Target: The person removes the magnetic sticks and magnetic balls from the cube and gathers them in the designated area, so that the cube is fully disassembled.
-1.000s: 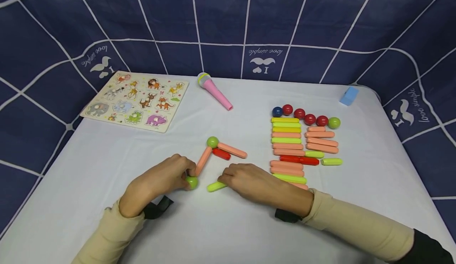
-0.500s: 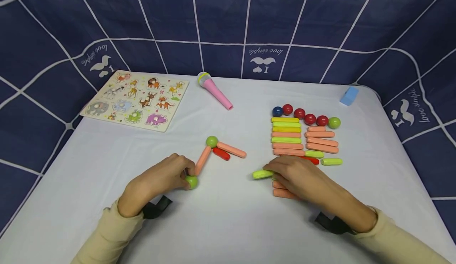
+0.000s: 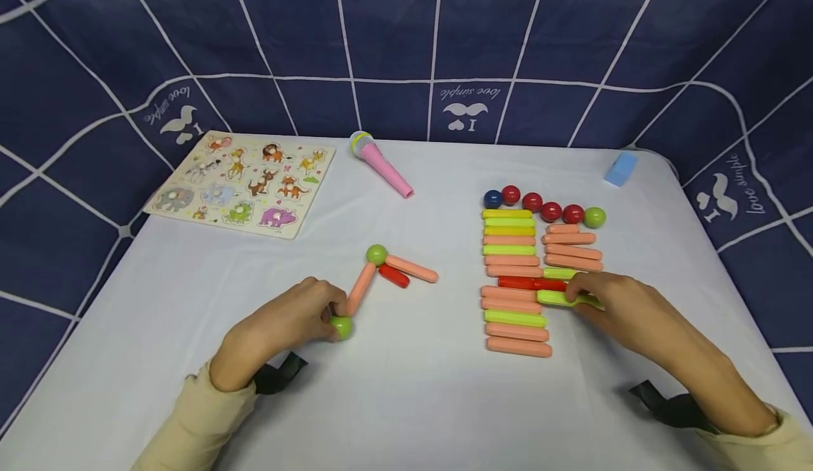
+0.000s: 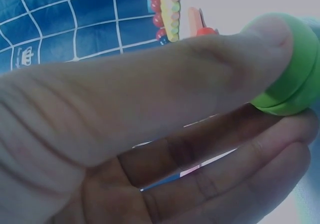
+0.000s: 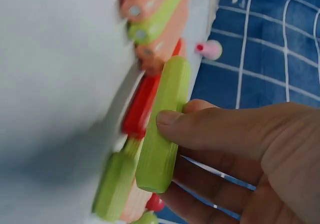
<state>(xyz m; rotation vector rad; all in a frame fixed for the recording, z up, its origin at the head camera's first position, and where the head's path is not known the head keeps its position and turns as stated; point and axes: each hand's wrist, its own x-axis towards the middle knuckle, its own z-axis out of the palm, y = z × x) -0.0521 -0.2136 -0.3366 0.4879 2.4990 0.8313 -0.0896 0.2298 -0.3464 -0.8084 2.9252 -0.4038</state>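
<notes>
My left hand (image 3: pixel 288 326) pinches a green ball (image 3: pixel 341 327) low at the left; thumb and fingers hold it from either side in the left wrist view. From that ball an orange stick (image 3: pixel 361 289) runs up to a second green ball (image 3: pixel 377 254). Another orange stick (image 3: pixel 412 269) and a short red stick (image 3: pixel 394 275) fan out from there. At the right, my right hand (image 3: pixel 635 319) pinches a lime-green stick (image 5: pixel 165 124) over the rows of sticks. Beneath it lie red sticks (image 3: pixel 521 283) and a shorter green stick (image 5: pixel 115 186), partly covered by my fingers in the head view.
Orange, yellow and green sticks (image 3: pixel 510 241) lie stacked in rows at the right. A line of red, blue and green balls (image 3: pixel 551 212) stands above them. Farther back are an animal puzzle board (image 3: pixel 241 185), a pink toy microphone (image 3: pixel 384 167) and a blue block (image 3: pixel 621 169).
My right hand has carried the green stick rightward, from near the left-hand ball across to the stick rows. The left hand stays on its ball.
</notes>
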